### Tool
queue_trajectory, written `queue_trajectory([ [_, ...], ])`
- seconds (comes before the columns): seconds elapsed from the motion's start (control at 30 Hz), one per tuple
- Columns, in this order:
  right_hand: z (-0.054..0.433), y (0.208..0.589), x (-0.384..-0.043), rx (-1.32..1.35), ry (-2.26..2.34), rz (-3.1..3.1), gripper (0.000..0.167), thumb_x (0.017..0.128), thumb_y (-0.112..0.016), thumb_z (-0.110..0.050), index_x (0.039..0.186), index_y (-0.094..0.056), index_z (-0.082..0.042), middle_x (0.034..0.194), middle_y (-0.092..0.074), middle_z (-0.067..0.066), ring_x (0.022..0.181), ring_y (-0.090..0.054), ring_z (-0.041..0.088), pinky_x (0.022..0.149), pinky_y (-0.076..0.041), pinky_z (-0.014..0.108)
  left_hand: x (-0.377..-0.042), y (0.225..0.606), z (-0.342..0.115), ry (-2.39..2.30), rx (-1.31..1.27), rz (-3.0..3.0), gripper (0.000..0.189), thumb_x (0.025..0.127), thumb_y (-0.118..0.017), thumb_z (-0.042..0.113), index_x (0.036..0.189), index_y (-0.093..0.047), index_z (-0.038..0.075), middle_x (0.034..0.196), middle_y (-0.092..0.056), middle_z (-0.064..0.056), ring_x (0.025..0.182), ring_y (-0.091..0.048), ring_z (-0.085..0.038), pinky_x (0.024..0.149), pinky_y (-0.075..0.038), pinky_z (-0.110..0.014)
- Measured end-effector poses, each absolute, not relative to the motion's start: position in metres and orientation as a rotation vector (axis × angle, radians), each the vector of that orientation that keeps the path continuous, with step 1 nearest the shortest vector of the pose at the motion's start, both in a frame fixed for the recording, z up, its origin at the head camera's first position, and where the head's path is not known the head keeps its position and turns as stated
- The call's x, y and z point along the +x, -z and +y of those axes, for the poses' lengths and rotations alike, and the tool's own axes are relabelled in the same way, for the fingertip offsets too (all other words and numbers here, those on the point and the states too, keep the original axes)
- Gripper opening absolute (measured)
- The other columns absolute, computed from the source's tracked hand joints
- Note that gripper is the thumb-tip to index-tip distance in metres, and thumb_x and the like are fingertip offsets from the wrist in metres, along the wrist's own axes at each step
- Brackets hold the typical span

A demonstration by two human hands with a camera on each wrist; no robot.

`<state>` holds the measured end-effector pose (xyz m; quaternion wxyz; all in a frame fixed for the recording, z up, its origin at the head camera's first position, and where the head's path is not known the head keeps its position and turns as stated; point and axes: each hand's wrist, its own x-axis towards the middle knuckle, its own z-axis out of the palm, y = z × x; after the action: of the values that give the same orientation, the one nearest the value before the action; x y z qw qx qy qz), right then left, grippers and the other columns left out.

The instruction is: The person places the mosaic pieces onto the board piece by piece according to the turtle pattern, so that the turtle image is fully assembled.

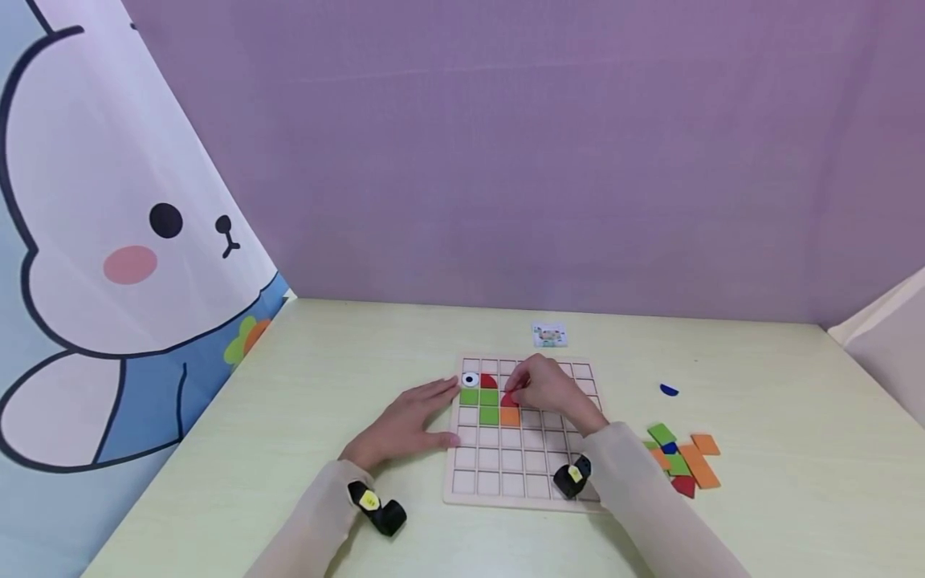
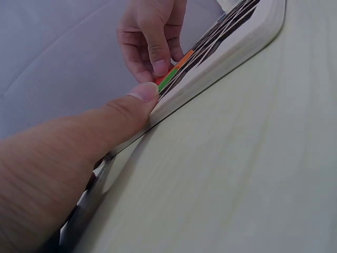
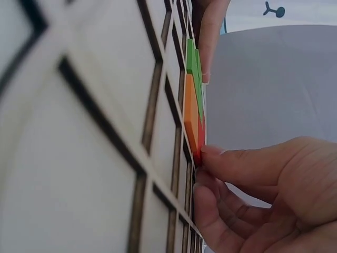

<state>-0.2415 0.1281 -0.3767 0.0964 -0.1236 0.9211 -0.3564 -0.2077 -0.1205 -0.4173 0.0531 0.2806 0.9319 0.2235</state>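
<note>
Pale sleeves (image 1: 311,514) sit up close. Left hand (image 1: 401,423) is splayed against the gridded board (image 1: 499,482), right hand (image 1: 545,385) has a red piece (image 1: 509,400) pinched.

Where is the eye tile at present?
In the head view, the eye tile is on the board, far left, beside a red piece and above a green square.

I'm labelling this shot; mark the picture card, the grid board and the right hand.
Picture card (image 1: 550,335): head view, middle of its printed face.
Grid board (image 1: 511,459): head view, on a bare cell.
Right hand (image 1: 547,385): head view, back of the hand.
</note>
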Motion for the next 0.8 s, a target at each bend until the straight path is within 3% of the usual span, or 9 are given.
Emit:
queue_trajectory([
  [0.8, 0.164, 0.366, -0.229, -0.408, 0.982, 2.809, 0.008, 0.080, -0.068, 0.002, 0.085, -0.069, -0.004, 0.081, -0.063, 0.004, 0.073, -0.053, 0.016, 0.066, -0.047, 0.028, -0.210, 0.419, -0.122, -0.676, 0.874, 2.849, 0.082, 0.085, -0.060, 0.059, 0.150, -0.031, 0.017, 0.158, -0.024, 0.002, 0.146, -0.022, -0.025, 0.116, -0.022, -0.051],
])
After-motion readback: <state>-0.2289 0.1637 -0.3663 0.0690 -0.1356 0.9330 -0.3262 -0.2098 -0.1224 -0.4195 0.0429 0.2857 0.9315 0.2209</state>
